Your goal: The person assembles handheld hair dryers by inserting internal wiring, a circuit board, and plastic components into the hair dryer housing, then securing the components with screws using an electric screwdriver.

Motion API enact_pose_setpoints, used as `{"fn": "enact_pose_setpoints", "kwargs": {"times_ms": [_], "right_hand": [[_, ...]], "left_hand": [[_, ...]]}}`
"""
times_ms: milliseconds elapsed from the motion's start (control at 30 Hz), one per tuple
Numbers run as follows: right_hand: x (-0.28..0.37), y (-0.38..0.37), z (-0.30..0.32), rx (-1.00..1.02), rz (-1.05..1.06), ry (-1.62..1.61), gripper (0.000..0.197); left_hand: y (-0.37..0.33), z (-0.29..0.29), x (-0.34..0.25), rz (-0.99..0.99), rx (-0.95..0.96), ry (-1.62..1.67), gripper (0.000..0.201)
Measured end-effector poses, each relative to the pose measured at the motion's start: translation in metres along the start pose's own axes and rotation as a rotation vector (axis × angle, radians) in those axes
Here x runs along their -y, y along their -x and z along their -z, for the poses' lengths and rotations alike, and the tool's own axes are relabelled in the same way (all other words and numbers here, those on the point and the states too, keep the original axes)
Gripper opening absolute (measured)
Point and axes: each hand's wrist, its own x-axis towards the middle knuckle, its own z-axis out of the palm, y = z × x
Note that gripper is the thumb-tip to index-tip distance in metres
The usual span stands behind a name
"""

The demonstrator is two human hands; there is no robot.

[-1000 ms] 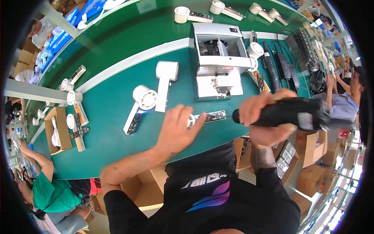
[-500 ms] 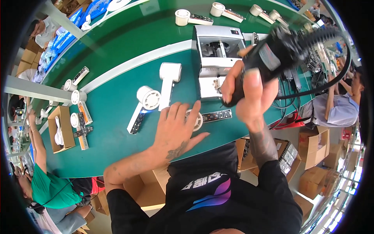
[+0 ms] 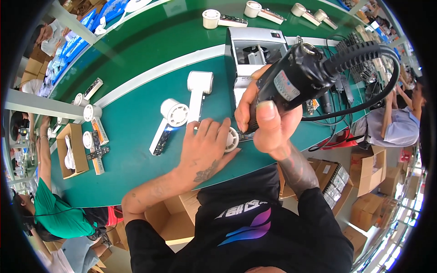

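- The left hand (image 3: 205, 145) is laid palm down on the near side of the silver machine (image 3: 248, 70), fingers extended and thumb held apart; the round-headed device (image 3: 233, 140) is touched at its rim, but whether it is gripped underneath cannot be told.
- The round-headed device is placed on the green table (image 3: 123, 182), just on the near side of the silver machine, its slotted white ring facing up.
- A circuit strip (image 3: 246, 136) is seen extending from that ring, most of it covered by the right hand (image 3: 268, 120).
- By the right hand, the black corded tool (image 3: 291, 77) is grasped, fingers wrapped around the barrel and thumb pressed along it; the silver machine is partly hidden behind it, and the tool's tip cannot be seen.
- The black cable (image 3: 397, 77) is looped to the right of the silver machine.
- Two white devices (image 3: 200, 83) are set down left of the silver machine, close together.
- A cardboard box (image 3: 82, 164) is stood farther left of the silver machine, with something white inside.
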Motion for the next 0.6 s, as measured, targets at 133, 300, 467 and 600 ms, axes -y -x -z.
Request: {"fn": "enact_pose_setpoints", "kwargs": {"times_ms": [133,300,467,600], "right_hand": [[0.001,0.0,0.001,-0.001,-0.017,-0.027,0.052],[0.006,-0.002,-0.002,-0.043,-0.104,-0.078,0.051],[-0.001,0.005,0.001,-0.036,-0.103,-0.115,0.051],[-0.006,0.014,0.002,0.016,-0.049,-0.053,0.052]], "left_hand": [[0.001,0.002,0.0,-0.009,-0.005,-0.003,0.069],[-0.001,0.003,0.0,-0.002,0.004,0.012,0.069],[0.0,0.001,0.004,-0.041,-0.004,0.061,0.069],[0.0,0.001,0.005,-0.05,-0.006,0.083,0.068]]}}
